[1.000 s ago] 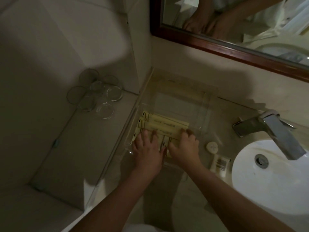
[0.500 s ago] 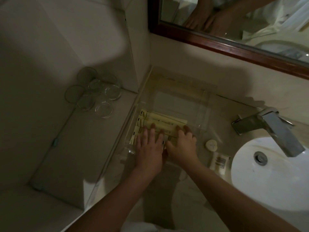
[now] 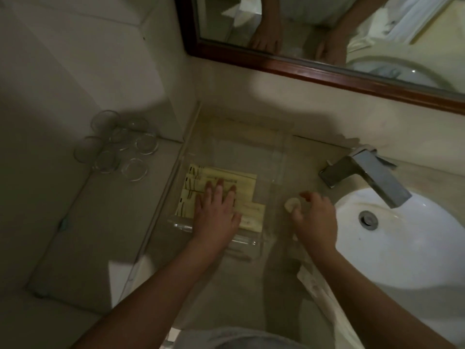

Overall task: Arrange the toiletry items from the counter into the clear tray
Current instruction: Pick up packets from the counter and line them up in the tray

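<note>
A clear tray (image 3: 278, 157) stands on the counter against the wall. Several pale yellow flat packets (image 3: 241, 182) lie overlapped in its front left part. My left hand (image 3: 216, 212) rests flat on those packets with fingers spread. To the right of the tray, my right hand (image 3: 314, 217) curls its fingertips around a small round white soap (image 3: 291, 204) on the counter. Whether the soap is lifted off the counter I cannot tell. A white sachet seen earlier beside the soap is hidden under my right hand.
A white basin (image 3: 402, 243) with a chrome faucet (image 3: 364, 175) lies to the right. Several clear glass dishes (image 3: 118, 144) sit on a lower ledge at the left. A wood-framed mirror (image 3: 314, 69) hangs above. Something white (image 3: 312, 280) lies under my right forearm.
My right hand left the packets in the tray and moved right to the round soap on the counter. My left hand stayed on the packets.
</note>
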`<state>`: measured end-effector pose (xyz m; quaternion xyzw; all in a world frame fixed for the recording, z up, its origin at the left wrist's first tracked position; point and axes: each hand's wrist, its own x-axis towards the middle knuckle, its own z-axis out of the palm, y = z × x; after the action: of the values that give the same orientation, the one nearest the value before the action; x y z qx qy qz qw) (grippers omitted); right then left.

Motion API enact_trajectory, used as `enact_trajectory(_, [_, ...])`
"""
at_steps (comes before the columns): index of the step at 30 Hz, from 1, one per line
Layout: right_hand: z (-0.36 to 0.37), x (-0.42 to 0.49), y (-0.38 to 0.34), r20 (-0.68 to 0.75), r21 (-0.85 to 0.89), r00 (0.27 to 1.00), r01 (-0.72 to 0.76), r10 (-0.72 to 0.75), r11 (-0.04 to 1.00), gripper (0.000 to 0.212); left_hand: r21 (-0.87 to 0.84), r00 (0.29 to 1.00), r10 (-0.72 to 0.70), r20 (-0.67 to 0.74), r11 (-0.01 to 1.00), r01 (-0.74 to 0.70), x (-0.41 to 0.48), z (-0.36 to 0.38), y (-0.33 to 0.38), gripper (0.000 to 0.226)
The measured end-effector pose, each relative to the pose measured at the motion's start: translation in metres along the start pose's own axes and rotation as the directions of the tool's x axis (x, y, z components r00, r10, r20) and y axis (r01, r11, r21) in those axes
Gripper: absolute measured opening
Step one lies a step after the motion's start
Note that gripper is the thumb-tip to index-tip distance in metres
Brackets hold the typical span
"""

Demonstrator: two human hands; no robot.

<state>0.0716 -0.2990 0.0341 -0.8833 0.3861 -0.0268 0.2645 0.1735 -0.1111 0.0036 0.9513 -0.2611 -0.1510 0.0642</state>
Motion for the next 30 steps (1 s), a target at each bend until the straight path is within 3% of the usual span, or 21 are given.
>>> enact_trajectory(2, [-0.001, 0.009, 0.013, 0.075, -0.090, 0.997, -0.028, 0.035, 0.996, 0.046, 0.009, 1.000, 0.012, 0.026, 1.000, -0.013, 0.002, 0.003, 0.003, 0.066])
enact_trajectory(6, [0.007, 0.017, 0.014, 0.173, -0.228, 0.983, 0.101, -0.062, 0.968, 0.055, -0.048, 0.999, -0.030, -0.041, 0.998, 0.028, -0.001, 0.000, 0.007, 0.069])
enact_trajectory(10, [0.015, 0.018, 0.013, 0.227, -0.148, 0.965, 0.167, -0.131, 0.975, 0.039, -0.117, 0.997, 0.001, -0.072, 0.993, -0.009, -0.008, -0.006, 0.013, 0.065])
enact_trajectory(15, [0.013, 0.009, 0.006, 0.123, 0.081, 0.986, 0.105, -0.115, 0.991, 0.039, -0.312, 0.988, 0.023, -0.156, 0.947, -0.071, -0.017, -0.013, 0.025, 0.049])
enact_trajectory(18, [0.012, -0.006, -0.004, 0.046, 0.164, 0.984, 0.162, -0.172, 0.973, 0.041, -0.533, 0.996, -0.033, -0.078, 0.846, -0.014, -0.018, -0.020, 0.039, 0.030])
enact_trajectory(21, [0.009, -0.015, -0.017, 0.075, 0.177, 0.955, 0.269, -0.286, 0.947, 0.043, -0.715, 0.994, -0.085, 0.070, 0.691, 0.109, -0.006, -0.028, 0.053, 0.033])
enact_trajectory(24, [0.003, -0.015, -0.031, 0.143, 0.135, 0.890, 0.416, -0.433, 0.899, 0.045, -0.810, 0.974, -0.082, 0.213, 0.542, 0.223, 0.014, -0.037, 0.053, 0.030])
enact_trajectory(26, [0.000, -0.012, -0.035, 0.171, 0.124, 0.855, 0.475, -0.490, 0.871, 0.050, -0.806, 0.959, -0.024, 0.282, 0.537, 0.250, 0.025, -0.041, 0.048, 0.023])
enact_trajectory(28, [-0.002, -0.009, -0.032, 0.174, 0.127, 0.872, 0.440, -0.457, 0.889, 0.057, -0.813, 0.950, -0.017, 0.312, 0.513, 0.277, 0.031, -0.042, 0.041, 0.019])
enact_trajectory(30, [-0.006, -0.008, -0.023, 0.157, 0.131, 0.925, 0.328, -0.346, 0.936, 0.060, -0.853, 0.937, -0.104, 0.335, 0.389, 0.348, 0.036, -0.040, 0.036, 0.019])
